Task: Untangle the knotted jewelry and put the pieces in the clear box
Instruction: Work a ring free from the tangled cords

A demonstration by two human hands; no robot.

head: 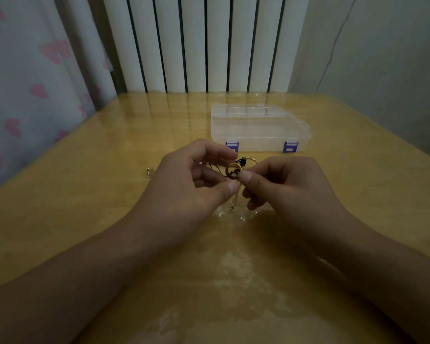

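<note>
Spreading wide under everything, the yellow wooden bench (109,194) carries the work close to the person's body, so both forearms can lean over it. Toward its far edge lies the clear box (258,130), lid down and purple latches facing the person, near enough to reach once a piece comes free, I judge. Nearer in, the left hand (191,180) and the right hand (288,182) meet above the bench, each with thumb and fingers curled to pinch the knotted jewelry (236,170) between them. Raised like that, the tangle's thin chain hangs loose below, which probably helps show the knot. A small gold piece (149,171) lies apart on the bench, left of the hands.
</note>
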